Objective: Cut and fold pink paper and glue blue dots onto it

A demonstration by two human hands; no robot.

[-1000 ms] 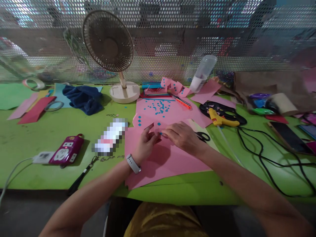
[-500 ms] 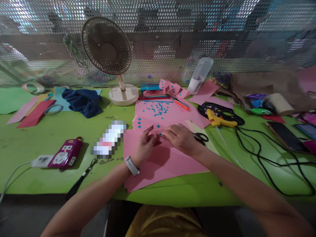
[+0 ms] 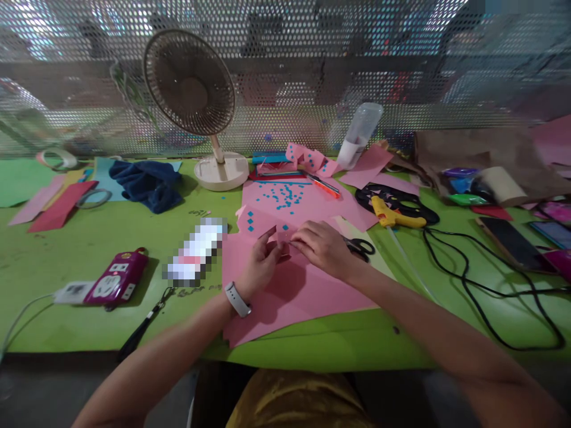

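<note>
- Head view: a small pink paper piece (image 3: 282,236) sits between the 2 hands, above a large pink sheet (image 3: 303,297).
- Left hand (image 3: 260,263): holds the piece low at thumb and fingers, 1 finger raised and bent; a pale watch (image 3: 238,299) circles the wrist.
- Right hand (image 3: 323,246): back upward, fingertips drawn close together at the piece's right edge — whether they grip anything, I cannot tell.
- Just beyond the hands, 3 blue diamonds (image 3: 250,221) stand in a column on pink paper, with many more scattered farther back.
- Black-handled scissors (image 3: 363,249) lie just right of the right hand; a yellow glue gun (image 3: 397,216) lies farther right.
- Dark handwriting (image 3: 199,213) marks the green table (image 3: 173,333) — too small to read surely.
- Print on the white charger (image 3: 74,292), plugged into a purple power strip (image 3: 116,279), is illegible.
- A phone-like rectangle (image 3: 196,252) left of the hands is pixelated.
</note>
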